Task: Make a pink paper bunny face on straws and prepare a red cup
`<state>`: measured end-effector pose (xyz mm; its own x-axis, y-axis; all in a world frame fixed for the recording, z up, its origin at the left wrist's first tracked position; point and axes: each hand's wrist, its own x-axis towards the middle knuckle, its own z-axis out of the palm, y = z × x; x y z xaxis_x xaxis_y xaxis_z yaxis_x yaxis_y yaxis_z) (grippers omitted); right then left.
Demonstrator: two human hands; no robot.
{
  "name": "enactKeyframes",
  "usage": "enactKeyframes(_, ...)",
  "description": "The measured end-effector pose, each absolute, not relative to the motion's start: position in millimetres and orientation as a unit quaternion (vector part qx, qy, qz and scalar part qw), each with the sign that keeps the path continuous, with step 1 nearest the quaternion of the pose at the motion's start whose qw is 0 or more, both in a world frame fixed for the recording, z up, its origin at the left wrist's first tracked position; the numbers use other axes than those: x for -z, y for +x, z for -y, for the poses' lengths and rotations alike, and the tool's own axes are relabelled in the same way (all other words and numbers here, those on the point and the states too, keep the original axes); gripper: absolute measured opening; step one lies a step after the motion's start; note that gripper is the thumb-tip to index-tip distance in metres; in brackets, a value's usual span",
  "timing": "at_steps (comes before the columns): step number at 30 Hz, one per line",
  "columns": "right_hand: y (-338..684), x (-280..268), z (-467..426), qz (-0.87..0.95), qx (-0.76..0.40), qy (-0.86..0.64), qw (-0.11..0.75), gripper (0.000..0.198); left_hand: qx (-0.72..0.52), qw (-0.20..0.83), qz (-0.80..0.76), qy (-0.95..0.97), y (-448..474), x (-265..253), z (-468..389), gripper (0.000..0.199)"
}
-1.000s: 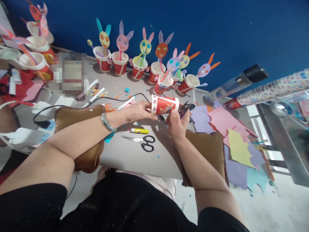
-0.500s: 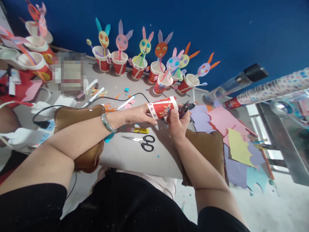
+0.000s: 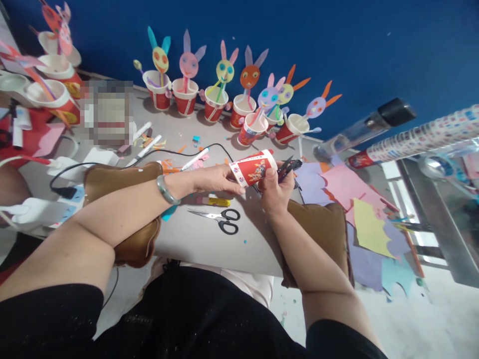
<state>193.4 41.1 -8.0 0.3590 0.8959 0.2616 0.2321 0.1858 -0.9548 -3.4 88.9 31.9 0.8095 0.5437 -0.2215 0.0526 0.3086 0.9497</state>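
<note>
A red and white paper cup [image 3: 255, 170] lies on its side in the air between my hands. My left hand [image 3: 217, 178], with a bangle at the wrist, grips its left end; the thumb lies below the edge and the other fingers are partly hidden behind the cup. My right hand [image 3: 276, 192] is closed on the right end, thumb pressed on the printed side. Just beyond the right fingers is a black tool [image 3: 289, 168]; I cannot tell whether that hand holds it. Below the cup, black-handled scissors [image 3: 224, 219] and a yellow tube [image 3: 219, 202] lie on the table.
Several cups with paper rabbit faces [image 3: 213, 112] line the blue wall. Brown cushions [image 3: 318, 229] lie under both forearms. Coloured paper sheets [image 3: 370, 224] spread to the right, beside a long stack of cups [image 3: 419, 133]. A power strip [image 3: 73, 204], cables and markers [image 3: 149, 149] are at left.
The cup has shifted and turned slightly between my hands, its left end a little lower and to the right. Both arms are otherwise nearly still.
</note>
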Motion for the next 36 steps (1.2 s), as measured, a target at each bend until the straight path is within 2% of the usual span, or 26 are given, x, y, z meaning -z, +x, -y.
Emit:
enactKeyframes(6,193,8,-41,0.488,-0.288,-0.556,0.608,0.057,-0.148,0.773,-0.275,0.552,-3,-33,-87,0.029)
enactKeyframes(12,192,5,-41,0.472,-0.295,-0.573,0.601,0.063,-0.155,0.769,-0.267,0.559,-3,-32,-88,0.028)
enactKeyframes(17,193,6,-41,0.484,-0.301,-0.539,0.621,0.054,-0.157,0.763,-0.266,0.567,-3,-34,-89,0.029)
enactKeyframes(27,198,17,-44,0.495,-0.278,-0.535,0.626,0.044,-0.165,0.708,-0.294,0.620,-4,-36,-90,0.039)
enactKeyframes(36,207,31,-46,0.525,-0.249,-0.552,0.598,0.046,-0.187,0.600,-0.313,0.712,-1,-20,-93,0.026)
